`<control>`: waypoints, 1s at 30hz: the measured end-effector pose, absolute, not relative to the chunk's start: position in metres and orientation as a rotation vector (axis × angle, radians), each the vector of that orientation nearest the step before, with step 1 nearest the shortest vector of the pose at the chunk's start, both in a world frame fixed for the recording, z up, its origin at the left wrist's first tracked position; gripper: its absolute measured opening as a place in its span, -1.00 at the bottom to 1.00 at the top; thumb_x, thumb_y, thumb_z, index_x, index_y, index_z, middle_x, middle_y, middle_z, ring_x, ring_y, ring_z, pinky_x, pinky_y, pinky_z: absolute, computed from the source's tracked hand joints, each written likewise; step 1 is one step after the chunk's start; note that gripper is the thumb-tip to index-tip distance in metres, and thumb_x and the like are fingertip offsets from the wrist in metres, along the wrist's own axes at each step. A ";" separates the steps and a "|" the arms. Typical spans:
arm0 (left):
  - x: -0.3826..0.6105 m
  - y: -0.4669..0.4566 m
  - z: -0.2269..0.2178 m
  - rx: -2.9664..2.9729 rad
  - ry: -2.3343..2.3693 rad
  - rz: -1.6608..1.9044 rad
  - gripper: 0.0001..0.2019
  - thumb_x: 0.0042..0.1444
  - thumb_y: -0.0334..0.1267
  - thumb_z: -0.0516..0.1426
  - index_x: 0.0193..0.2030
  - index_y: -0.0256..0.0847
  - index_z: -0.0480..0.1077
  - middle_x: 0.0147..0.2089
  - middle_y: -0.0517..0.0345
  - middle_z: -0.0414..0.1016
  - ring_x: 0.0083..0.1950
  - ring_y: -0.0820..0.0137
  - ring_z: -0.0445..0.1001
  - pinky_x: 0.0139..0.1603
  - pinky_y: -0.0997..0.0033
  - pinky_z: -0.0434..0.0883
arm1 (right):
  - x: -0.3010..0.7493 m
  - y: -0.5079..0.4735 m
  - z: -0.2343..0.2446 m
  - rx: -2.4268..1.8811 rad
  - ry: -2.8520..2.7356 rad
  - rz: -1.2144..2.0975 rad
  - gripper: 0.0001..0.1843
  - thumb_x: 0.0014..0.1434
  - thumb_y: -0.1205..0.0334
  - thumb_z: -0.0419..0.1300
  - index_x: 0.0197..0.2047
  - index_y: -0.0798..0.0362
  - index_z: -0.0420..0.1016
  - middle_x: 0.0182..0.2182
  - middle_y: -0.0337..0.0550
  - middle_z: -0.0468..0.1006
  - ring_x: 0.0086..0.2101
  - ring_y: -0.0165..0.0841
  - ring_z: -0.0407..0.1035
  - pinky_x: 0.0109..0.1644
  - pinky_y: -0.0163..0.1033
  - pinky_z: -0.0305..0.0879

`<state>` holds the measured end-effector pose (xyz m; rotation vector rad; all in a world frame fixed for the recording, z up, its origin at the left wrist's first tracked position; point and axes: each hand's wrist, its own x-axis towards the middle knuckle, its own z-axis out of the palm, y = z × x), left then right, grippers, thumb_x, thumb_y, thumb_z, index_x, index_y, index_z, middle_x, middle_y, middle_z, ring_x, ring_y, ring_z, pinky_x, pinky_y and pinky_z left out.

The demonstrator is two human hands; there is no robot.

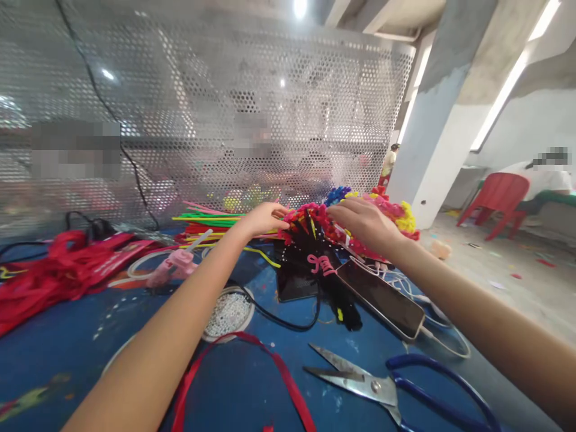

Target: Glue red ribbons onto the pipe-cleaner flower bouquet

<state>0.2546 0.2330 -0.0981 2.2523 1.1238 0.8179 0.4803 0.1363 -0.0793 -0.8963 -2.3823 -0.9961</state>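
A small bouquet (310, 225) of fuzzy red and pink flowers lies at the far side of the blue table, with black wrapping tied by a pink bow (320, 264). My left hand (266, 218) grips the flowers' left edge with bent fingers. From the right, my right hand (366, 221) curls over the flower heads, its fingertips partly hidden. Beneath the wrapping lies a dark flat panel (294, 279). A phone (384, 300) with a white cable rests close to the right forearm. Pink, yellow and blue fuzzy flowers (400, 216) are piled behind my right hand.
Large blue-handled scissors (378, 387) lie open in front, near a red ribbon (288, 375). Left of them are a bowl of white beads (229, 313), a pink glue gun (175, 267), red fabric (67, 264) and fuzzy stems (211, 219). A perforated metal screen (270, 90) stands behind.
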 end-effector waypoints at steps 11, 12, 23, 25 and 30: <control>0.262 0.239 -0.116 2.328 0.942 0.965 -0.74 -0.02 -0.27 0.06 -0.20 -0.25 0.47 -0.22 0.11 0.54 -0.19 0.32 0.45 -0.09 0.31 0.33 | 0.446 0.176 -0.122 -0.957 -2.217 -1.229 -0.68 0.25 0.36 -0.11 -0.39 0.13 0.42 -0.51 -0.12 0.41 -0.45 -0.38 0.19 -0.35 -0.29 0.13; 0.262 0.238 -0.116 2.343 0.938 0.963 -0.75 -0.02 -0.27 0.05 -0.23 -0.24 0.48 -0.23 0.12 0.54 -0.19 0.32 0.45 -0.10 0.32 0.34 | 0.445 0.176 -0.123 -0.952 -2.219 -1.255 -0.67 0.25 0.36 -0.12 -0.40 0.13 0.42 -0.51 -0.12 0.41 -0.45 -0.38 0.18 -0.35 -0.29 0.13; 0.262 0.239 -0.114 2.316 1.002 0.976 -0.66 -0.13 -0.22 0.10 -0.17 -0.29 0.45 -0.28 0.07 0.53 -0.27 0.32 0.46 -0.24 0.40 0.35 | 0.445 0.170 -0.122 -1.039 -2.243 -1.305 -0.66 0.27 0.31 -0.14 -0.34 0.09 0.45 -0.50 -0.11 0.45 -0.45 -0.35 0.15 -0.43 -0.22 0.01; 0.262 0.238 -0.114 2.328 0.997 0.973 -0.67 -0.14 -0.24 0.10 -0.21 -0.30 0.46 -0.29 0.07 0.53 -0.26 0.31 0.45 -0.22 0.38 0.34 | 0.445 0.169 -0.122 -1.039 -2.282 -1.295 -0.65 0.27 0.32 -0.13 -0.35 0.07 0.45 -0.51 -0.11 0.45 -0.46 -0.36 0.14 -0.46 -0.22 -0.04; 0.263 0.236 -0.113 2.337 1.024 0.976 -0.70 -0.14 -0.25 0.10 -0.24 -0.31 0.47 -0.30 0.07 0.52 -0.27 0.31 0.44 -0.22 0.38 0.33 | 0.446 0.168 -0.123 -0.992 -2.358 -1.224 -0.68 0.27 0.34 -0.12 -0.34 0.06 0.44 -0.55 -0.14 0.43 -0.46 -0.37 0.12 -0.49 -0.21 -0.14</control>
